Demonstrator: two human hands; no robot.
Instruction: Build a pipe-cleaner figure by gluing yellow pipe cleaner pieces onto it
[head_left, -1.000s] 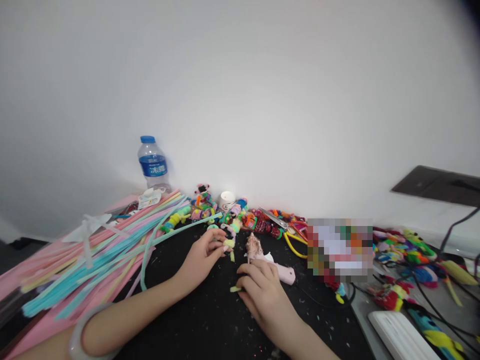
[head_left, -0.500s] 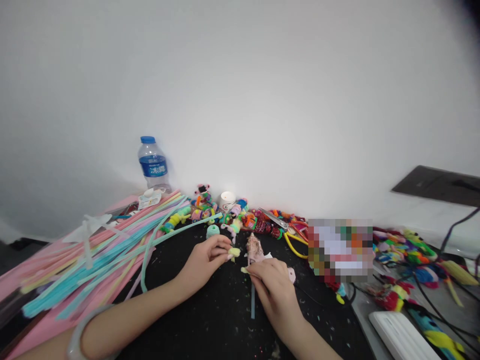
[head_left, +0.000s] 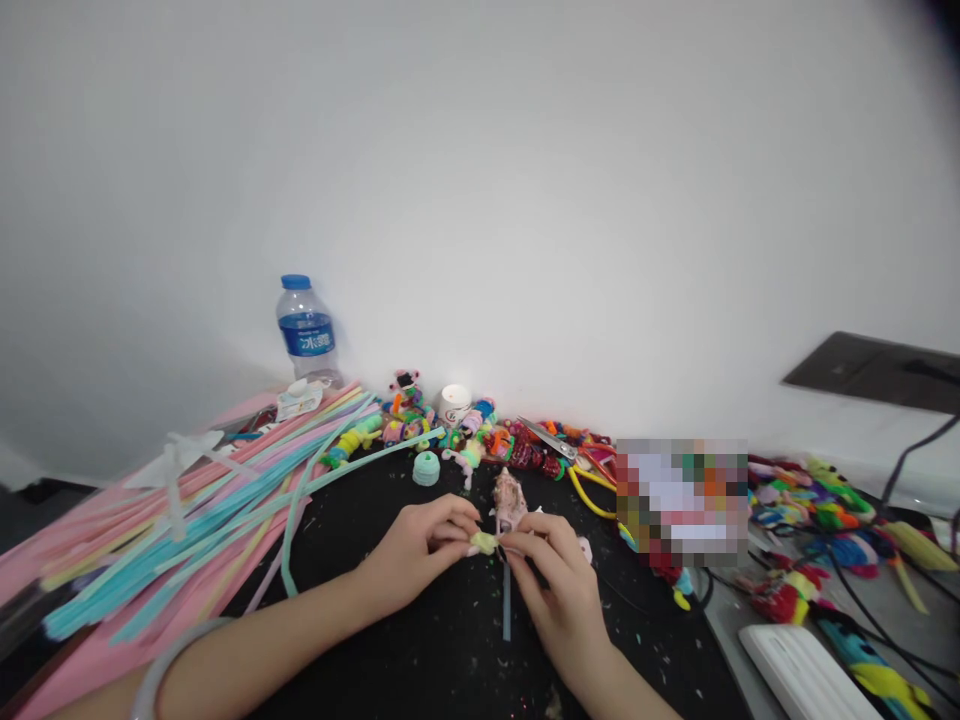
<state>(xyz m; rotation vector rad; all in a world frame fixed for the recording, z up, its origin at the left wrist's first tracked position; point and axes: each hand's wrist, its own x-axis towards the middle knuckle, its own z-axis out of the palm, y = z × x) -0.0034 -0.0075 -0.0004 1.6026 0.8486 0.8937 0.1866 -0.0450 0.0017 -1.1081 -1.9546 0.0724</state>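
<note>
My left hand pinches a small pale-yellow fuzzy piece, which looks like shaped pipe cleaner. From the other side my right hand is closed in a pinch, its fingertips meeting at the same spot. The small yellow piece it held is now hardly distinguishable from the left one. Just beyond the fingers lies a crusted hot glue gun, partly covered by my right hand, with a translucent glue stick reaching toward me. A mint-green coil sits past my left hand. A pale pink round piece shows beside my right hand.
Pastel pipe cleaners spread across the left. Colourful fuzzy figures, a paper cup and scissors line the wall. A water bottle stands back left. Cables, a white power strip and more figures lie right.
My left hand has moved right and slightly toward me with its yellow piece. Both hands' fingertips now come together in front of the glue gun; before, there was a gap between them.
</note>
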